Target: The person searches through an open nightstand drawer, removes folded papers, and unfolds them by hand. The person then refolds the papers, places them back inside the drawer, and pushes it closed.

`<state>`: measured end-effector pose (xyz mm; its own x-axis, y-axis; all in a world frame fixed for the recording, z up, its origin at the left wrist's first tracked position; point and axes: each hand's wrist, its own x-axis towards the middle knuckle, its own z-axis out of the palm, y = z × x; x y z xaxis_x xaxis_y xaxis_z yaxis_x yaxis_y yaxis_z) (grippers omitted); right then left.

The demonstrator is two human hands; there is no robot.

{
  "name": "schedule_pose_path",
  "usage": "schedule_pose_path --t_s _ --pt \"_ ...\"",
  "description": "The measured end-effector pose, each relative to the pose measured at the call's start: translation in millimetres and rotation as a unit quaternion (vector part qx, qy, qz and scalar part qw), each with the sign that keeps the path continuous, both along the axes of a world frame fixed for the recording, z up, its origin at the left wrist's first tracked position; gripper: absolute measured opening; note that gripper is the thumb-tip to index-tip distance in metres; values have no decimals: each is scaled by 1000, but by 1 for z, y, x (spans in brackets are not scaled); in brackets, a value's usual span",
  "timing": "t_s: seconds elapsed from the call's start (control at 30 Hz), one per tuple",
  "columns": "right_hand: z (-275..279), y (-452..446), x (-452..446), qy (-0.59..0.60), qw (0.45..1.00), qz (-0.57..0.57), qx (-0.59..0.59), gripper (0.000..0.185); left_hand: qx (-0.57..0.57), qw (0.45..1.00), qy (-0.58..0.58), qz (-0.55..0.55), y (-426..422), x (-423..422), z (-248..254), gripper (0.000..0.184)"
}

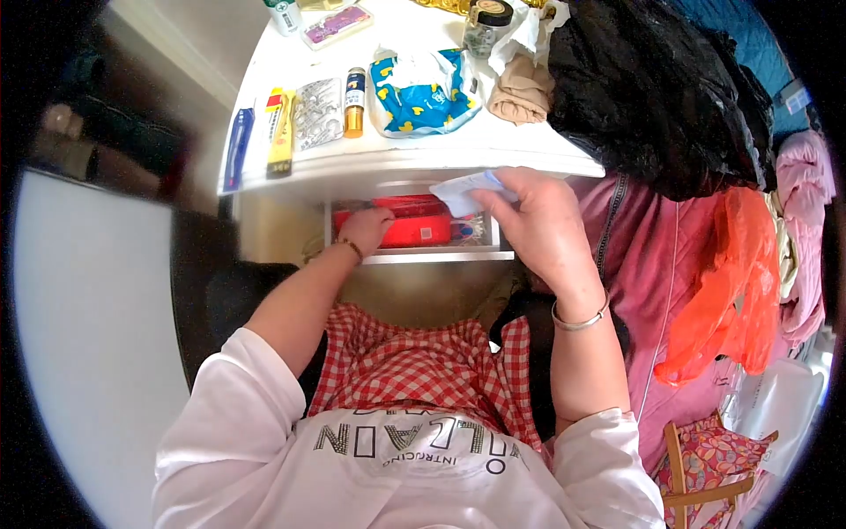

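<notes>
My left hand [364,231] reaches into the open drawer [441,257], its bent fingers at the left end of a shiny red packet [421,232]. The tips of those fingers are partly hidden. Between the thumb and fingers of my right hand [542,225] is a thin, pale bluish-white paper-like piece [465,192], held above the drawer's right side. It covers part of the red packet. Small items, too small to name, lie right of the packet in the drawer.
On the white tabletop [344,159] are a blue wipes pack [419,106], a gold-capped bottle [354,101], a yellow box [280,132], a blue slim pack [239,148], a glass jar [486,26] and beige cloth [522,90]. A black plastic bag [656,97] overhangs the right.
</notes>
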<state>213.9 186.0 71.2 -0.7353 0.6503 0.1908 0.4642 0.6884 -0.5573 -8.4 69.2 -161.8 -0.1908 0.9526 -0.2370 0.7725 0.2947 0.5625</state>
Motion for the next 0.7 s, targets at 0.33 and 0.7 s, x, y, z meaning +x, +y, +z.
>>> schedule_pose_path --t_s 0.33,0.7 --pt "-2 -1 -1 -50 997 -25 47 16 26 996 65 47 1 2 15 17" --pt "-8 2 2 -88 992 -3 95 15 12 997 47 -66 2 1 13 27"
